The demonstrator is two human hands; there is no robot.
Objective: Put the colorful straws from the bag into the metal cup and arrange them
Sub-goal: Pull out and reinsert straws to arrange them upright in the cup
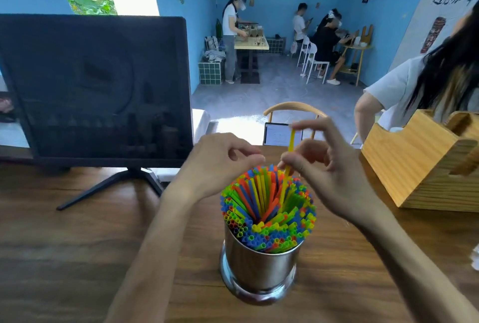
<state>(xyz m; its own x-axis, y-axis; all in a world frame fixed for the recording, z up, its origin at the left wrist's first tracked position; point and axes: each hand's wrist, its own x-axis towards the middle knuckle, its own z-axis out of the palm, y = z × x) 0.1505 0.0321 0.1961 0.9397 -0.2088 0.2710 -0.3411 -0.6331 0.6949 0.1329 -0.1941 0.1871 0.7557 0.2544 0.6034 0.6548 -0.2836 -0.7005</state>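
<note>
Right hand pinches one yellow straw between thumb and forefinger, partway along its length. Straw's long axis runs near vertical, upper end tilted slightly right, lower end down among the other straws. My left hand hovers just beside the far-left rim of the bundle, fingers curled with thumb and forefinger tips meeting; whether they hold anything I cannot tell.

Colorful straws fill the metal cup: thin plastic tubes, red, orange, yellow, green, blue, open round ends up, fanned outward round a central hollow. Cup is a polished steel cylinder with a flared base, upright on the wooden table, dark grain running left-right.

Monitor, dark screen, on a splayed stand, sits far left on the table. Pale pine box stands at the right. Curved chair back shows behind my hands.
</note>
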